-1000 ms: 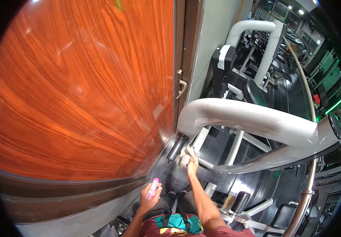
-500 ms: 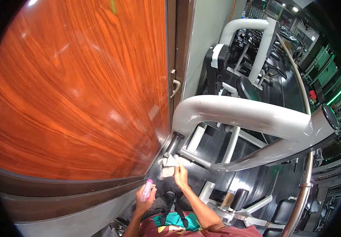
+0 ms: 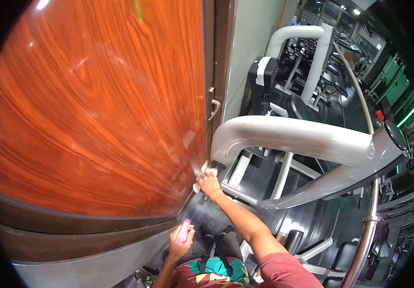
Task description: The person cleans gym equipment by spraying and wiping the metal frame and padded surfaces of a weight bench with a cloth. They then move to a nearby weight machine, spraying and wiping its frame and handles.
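My right hand [image 3: 210, 186] has its fingers closed on a crumpled white cloth [image 3: 211, 172]. The cloth is against the black grip that sticks out below the bend of the thick light-grey machine frame [image 3: 288, 132], and it hides most of that grip. Lower down, close to my body, my left hand [image 3: 179, 247] is wrapped round a small pink bottle [image 3: 183, 232]. The bottle is upright and slightly tilted, its pink cap above my fingers.
A glossy wood-grain panel [image 3: 96, 120] fills the left side, and a door handle [image 3: 214, 109] is on the dark frame beside it. More machines [image 3: 307, 67] stand behind on the black floor. A metal rail [image 3: 371, 211] runs down the right.
My right hand has moved up and forward with the cloth, from below the black grip onto it. My left hand with the bottle has shifted slightly right and down.
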Available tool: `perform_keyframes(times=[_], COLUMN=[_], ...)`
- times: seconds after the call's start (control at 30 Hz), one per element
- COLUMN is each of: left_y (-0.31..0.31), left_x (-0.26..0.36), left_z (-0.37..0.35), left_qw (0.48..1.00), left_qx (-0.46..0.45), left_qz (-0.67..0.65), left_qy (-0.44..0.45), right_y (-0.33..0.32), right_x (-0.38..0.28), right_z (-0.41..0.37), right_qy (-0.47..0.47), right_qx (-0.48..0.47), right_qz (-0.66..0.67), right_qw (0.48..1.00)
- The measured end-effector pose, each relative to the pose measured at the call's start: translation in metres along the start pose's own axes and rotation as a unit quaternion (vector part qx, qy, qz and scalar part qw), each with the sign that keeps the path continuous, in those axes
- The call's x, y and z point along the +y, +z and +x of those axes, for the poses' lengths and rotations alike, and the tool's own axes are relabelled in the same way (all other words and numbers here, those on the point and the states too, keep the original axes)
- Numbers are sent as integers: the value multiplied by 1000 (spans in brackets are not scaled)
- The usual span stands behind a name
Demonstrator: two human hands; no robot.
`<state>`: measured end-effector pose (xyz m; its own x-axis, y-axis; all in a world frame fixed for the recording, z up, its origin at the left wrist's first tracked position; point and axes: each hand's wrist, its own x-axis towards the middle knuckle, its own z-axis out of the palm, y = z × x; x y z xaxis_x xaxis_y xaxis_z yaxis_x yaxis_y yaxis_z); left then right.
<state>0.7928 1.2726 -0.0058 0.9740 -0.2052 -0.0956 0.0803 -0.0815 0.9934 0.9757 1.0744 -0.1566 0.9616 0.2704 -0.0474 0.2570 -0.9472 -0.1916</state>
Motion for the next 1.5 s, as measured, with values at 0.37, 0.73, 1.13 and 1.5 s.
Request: perform_keyframes(times=[0.37, 0.73, 1.13, 1.5], left_y=[17, 36, 40, 26], left_x=[20, 37, 46, 52], left_z=[17, 29, 37, 45], left_qw=[999, 989, 989, 989], left_qx=[-30, -77, -105, -108], left_qz=[-39, -81, -49, -18], left_qy=[23, 96, 87, 95], right_y=[-60, -254, -281, -256], right_x=[-3, 105, 115, 76], right_z=[-157, -202, -207, -134], right_qy=[357, 82, 117, 416], right_qx=[199, 621, 642, 706], right_qz=[571, 703, 683, 307], right_qw=[712, 338, 328, 484])
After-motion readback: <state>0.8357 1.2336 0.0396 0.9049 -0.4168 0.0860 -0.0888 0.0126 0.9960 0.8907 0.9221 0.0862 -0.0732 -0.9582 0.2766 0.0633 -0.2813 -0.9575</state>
